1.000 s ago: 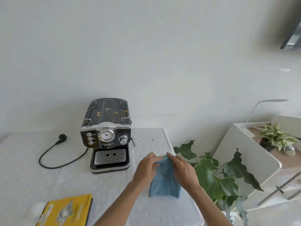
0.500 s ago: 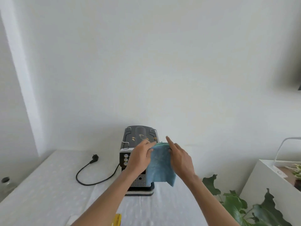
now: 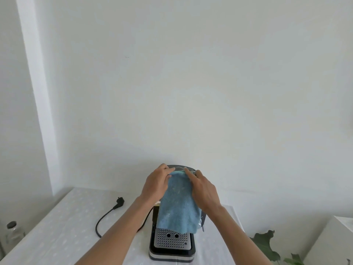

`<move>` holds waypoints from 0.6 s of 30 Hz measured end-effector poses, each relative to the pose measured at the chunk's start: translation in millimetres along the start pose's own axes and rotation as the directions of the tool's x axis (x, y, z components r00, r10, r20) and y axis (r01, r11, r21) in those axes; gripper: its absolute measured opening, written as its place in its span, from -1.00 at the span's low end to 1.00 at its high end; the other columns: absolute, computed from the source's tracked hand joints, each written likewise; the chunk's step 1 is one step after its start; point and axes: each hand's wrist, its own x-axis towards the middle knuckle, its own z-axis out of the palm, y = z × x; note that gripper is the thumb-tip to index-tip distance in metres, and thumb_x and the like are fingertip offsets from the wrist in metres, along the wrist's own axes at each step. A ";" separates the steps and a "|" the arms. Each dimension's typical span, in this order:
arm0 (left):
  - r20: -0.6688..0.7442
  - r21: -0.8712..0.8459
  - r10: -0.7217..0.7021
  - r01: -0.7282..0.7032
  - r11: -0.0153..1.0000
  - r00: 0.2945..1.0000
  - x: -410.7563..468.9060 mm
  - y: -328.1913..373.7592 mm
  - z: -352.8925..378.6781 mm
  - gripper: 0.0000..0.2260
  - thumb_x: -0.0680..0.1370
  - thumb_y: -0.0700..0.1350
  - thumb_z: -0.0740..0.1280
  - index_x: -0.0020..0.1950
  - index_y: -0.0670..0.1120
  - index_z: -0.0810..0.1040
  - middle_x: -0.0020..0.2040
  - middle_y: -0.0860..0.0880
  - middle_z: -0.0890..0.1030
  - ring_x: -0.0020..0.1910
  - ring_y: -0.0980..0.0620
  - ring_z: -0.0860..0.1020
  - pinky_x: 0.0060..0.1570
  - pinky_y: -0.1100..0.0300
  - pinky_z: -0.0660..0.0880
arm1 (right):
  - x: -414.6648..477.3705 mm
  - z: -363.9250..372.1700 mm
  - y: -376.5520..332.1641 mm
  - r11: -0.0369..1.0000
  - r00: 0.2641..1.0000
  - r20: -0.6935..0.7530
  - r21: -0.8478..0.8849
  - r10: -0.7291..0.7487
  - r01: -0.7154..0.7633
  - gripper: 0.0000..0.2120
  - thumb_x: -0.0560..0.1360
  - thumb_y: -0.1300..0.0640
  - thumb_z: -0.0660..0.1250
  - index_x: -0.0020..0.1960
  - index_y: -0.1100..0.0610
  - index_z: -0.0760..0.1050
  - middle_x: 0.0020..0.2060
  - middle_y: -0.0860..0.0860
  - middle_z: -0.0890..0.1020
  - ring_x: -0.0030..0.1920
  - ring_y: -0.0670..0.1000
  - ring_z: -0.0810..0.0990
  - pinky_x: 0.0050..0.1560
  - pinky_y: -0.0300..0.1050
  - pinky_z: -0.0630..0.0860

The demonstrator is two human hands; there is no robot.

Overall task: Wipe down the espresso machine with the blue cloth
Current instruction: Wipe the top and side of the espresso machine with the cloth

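The blue cloth (image 3: 178,205) hangs over the top and front of the black espresso machine (image 3: 172,245), hiding its dials. Only the perforated metal drip tray and the base show below the cloth. My left hand (image 3: 156,183) pinches the cloth's upper left corner at the machine's top. My right hand (image 3: 203,189) holds the upper right edge, fingers lying along the cloth. Both hands are over the machine's top rear edge.
The machine stands on a table with a white dotted cloth (image 3: 63,234), against a white wall. Its black cord and plug (image 3: 114,209) lie unplugged to the left. A glass jar (image 3: 12,231) sits at the far left edge. Plant leaves (image 3: 267,245) and a white cabinet (image 3: 332,243) are at right.
Both hands lifted the cloth from the table and carried it to the machine, where it now drapes over the top and front. The camera view swung left and up.
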 end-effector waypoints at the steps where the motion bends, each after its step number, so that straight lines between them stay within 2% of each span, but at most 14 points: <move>1: 0.008 0.005 -0.004 0.004 1.000 1.000 8.4 -3.7 2.3 -0.68 0.62 -0.22 0.24 0.36 -0.05 0.51 -0.01 0.08 0.51 -0.14 0.10 0.53 -0.10 0.19 0.52 | 8.3 0.9 1.5 1.000 1.000 0.006 -0.008 -0.001 0.001 -0.37 0.61 0.30 0.13 0.61 -0.08 0.13 0.20 0.03 0.47 0.02 0.09 0.55 -0.21 -0.10 0.39; 4: 0.028 0.009 -0.017 0.017 1.000 0.999 29.8 -15.8 11.7 -0.70 0.62 -0.22 0.24 0.32 -0.06 0.54 -0.02 0.06 0.51 -0.13 0.07 0.53 -0.10 0.16 0.52 | 31.4 7.6 8.6 0.999 0.999 0.043 -0.046 -0.008 0.010 -0.34 0.59 0.33 0.13 0.62 -0.04 0.09 0.25 0.06 0.44 0.08 0.12 0.54 -0.17 -0.12 0.36; 9: 0.054 -0.022 -0.063 0.064 0.998 0.997 62.9 -34.2 29.3 -0.66 0.62 -0.21 0.23 0.40 -0.05 0.48 0.02 0.06 0.51 -0.05 0.08 0.53 -0.06 0.26 0.46 | 68.0 24.7 22.5 0.999 0.996 0.085 -0.046 0.020 -0.016 -0.35 0.58 0.34 0.12 0.61 -0.03 0.10 0.18 0.07 0.45 0.05 0.10 0.51 -0.11 -0.12 0.38; 11: 0.069 -0.034 -0.105 0.107 0.994 0.992 68.2 -42.7 33.2 -0.61 0.64 -0.16 0.21 0.48 -0.02 0.37 0.13 0.05 0.51 0.09 0.06 0.51 0.03 0.26 0.44 | 79.0 33.0 27.2 0.998 0.997 0.068 -0.064 0.029 -0.024 -0.37 0.60 0.29 0.11 0.62 -0.02 0.08 0.24 0.08 0.45 0.14 0.11 0.47 0.10 -0.10 0.40; 13: 0.083 -0.014 -0.151 0.152 0.988 0.985 65.7 -56.8 36.6 -0.55 0.66 -0.11 0.16 0.55 -0.04 0.23 0.33 0.00 0.46 0.31 0.00 0.42 0.22 0.17 0.42 | 84.7 41.2 25.9 0.999 0.996 0.073 -0.035 0.044 -0.042 -0.44 0.66 0.18 0.11 0.63 0.02 0.06 0.39 0.11 0.38 0.36 0.14 0.37 0.35 -0.02 0.30; 15: 0.118 -0.009 -0.208 0.211 0.977 0.971 53.6 -70.9 40.4 -0.54 0.68 -0.08 0.09 0.58 -0.09 0.14 0.48 -0.06 0.33 0.45 -0.04 0.31 0.40 0.08 0.31 | 81.0 49.8 16.0 0.997 0.990 0.138 0.068 0.036 -0.046 -0.48 0.69 0.05 0.08 0.63 0.02 0.08 0.51 0.07 0.27 0.52 0.11 0.22 0.50 0.04 0.16; 18: 0.278 -0.041 -0.302 0.325 0.945 0.912 30.5 -80.2 46.6 -0.53 0.70 -0.04 -0.03 0.60 -0.10 0.00 0.59 -0.08 0.07 0.57 -0.05 0.06 0.51 -0.03 0.08 | 68.4 65.9 -1.1 0.977 0.947 0.322 0.197 0.016 -0.083 -0.50 0.70 -0.07 0.02 0.62 -0.04 0.11 0.62 0.05 0.10 0.62 0.10 0.03 0.59 0.10 -0.03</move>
